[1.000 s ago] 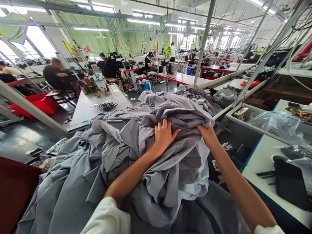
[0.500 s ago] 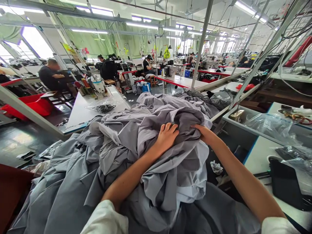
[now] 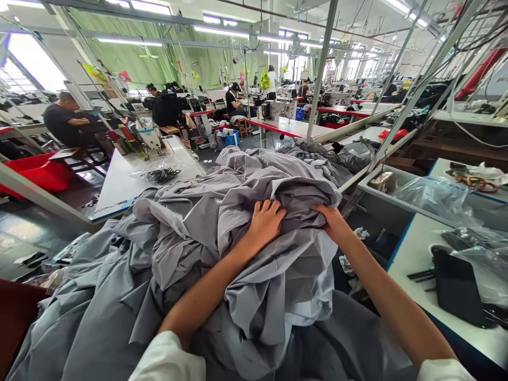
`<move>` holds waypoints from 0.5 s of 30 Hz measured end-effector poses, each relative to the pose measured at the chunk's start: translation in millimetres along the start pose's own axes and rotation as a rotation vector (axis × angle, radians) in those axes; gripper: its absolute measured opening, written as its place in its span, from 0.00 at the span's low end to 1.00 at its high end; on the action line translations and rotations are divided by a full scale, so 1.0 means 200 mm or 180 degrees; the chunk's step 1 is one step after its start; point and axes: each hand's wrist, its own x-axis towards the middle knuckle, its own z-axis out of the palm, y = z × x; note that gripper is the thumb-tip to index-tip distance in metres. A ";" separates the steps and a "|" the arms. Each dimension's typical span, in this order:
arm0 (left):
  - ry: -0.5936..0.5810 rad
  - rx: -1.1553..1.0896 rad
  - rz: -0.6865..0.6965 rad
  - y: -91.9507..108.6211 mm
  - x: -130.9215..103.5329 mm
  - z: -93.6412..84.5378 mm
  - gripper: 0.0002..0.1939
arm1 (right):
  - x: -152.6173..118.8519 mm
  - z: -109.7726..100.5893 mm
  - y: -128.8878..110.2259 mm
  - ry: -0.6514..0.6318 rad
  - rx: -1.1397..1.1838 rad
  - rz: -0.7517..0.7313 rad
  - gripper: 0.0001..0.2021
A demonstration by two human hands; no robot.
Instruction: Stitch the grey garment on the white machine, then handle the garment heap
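Where hands meet: grey fabric heap (image 3: 222,211).

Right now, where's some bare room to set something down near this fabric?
The white table left of the grey fabric pile is bare beside the plastic bag. The right table has room before the black case.

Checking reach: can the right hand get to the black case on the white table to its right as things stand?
Probably yes: the right hand grips the grey fabric, and only an open gap lies between it and the black case.
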 end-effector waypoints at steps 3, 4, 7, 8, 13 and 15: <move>-0.0025 0.0031 -0.0019 0.00 0.00 0.00 0.13 | -0.03 0.02 -0.01 -0.0033 -0.0142 -0.0138 0.20; -0.0044 0.0030 -0.0018 0.00 0.00 0.00 0.13 | -0.04 0.02 -0.01 -0.0045 -0.0177 -0.0142 0.20; -0.0103 -0.0083 -0.0029 0.00 0.01 0.00 0.13 | -0.05 0.02 -0.01 -0.0118 -0.0299 -0.0162 0.19; -0.0096 -0.0195 -0.0046 -0.01 0.01 0.01 0.14 | -0.05 0.02 -0.01 -0.0121 -0.0418 -0.0213 0.18; 0.0617 -0.1399 -0.0019 -0.03 0.01 0.02 0.18 | -0.12 -0.02 0.00 0.0076 -0.1924 -0.0761 0.14; 0.0955 -0.1819 0.0222 -0.03 0.01 0.01 0.18 | -0.17 -0.01 -0.01 -0.0227 -0.1906 -0.0512 0.16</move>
